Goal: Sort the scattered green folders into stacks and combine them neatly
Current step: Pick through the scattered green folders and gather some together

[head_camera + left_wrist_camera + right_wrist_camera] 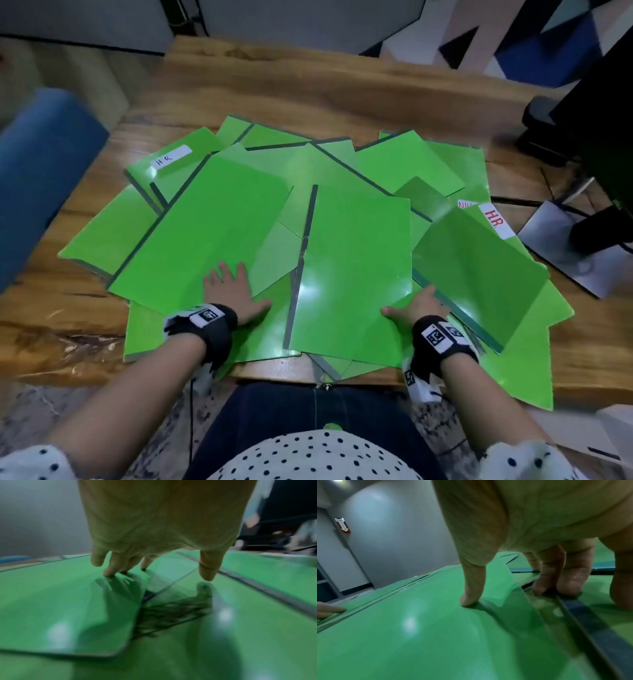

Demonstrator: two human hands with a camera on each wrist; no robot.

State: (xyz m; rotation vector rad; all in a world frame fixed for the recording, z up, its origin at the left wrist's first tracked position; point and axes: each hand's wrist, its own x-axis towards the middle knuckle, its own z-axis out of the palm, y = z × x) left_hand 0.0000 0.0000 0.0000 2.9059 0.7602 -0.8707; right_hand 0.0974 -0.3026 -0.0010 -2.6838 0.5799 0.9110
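Several green folders with dark spines lie fanned in a loose heap on the wooden table (308, 85). My left hand (233, 291) lies flat with spread fingers on the large left folder (205, 226); in the left wrist view its fingertips (109, 573) touch that folder's glossy cover near a corner. My right hand (416, 305) holds the right edge of the middle folder (356, 260). Its thumb (469, 599) presses on top, and its curled fingers (570, 584) sit at the edge beside the dark spine of the right folder (476, 270).
One folder at the back left carries a white "HR" label (171, 156), another at the right a red "HR" label (495, 219). A blue seat (41, 171) stands left of the table, a black chair base (548, 137) to the right. Folders overhang the front edge.
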